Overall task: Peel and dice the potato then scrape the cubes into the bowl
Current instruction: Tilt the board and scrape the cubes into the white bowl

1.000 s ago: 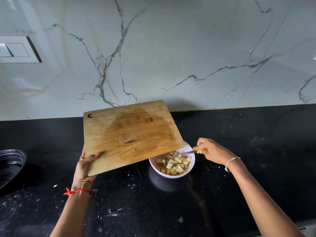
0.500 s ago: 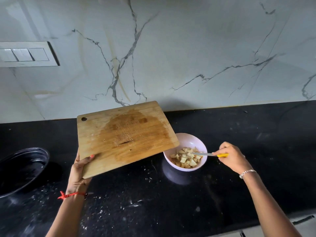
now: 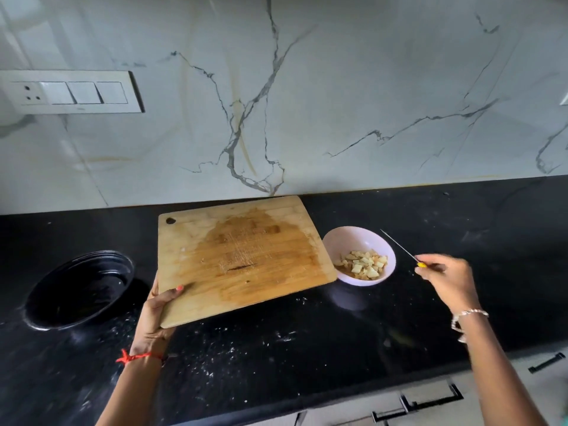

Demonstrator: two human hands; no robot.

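counter [image 3: 307, 364] black, white-speckled | bowl [image 3: 347, 241] pale pink, perhaps | board [image 3: 246, 256] tan

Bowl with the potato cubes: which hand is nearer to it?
Right. The right hand, gripping the knife, is just right of the bowl, not touching. The left hand is farther off to the left, holding the near corner of the cutting board.
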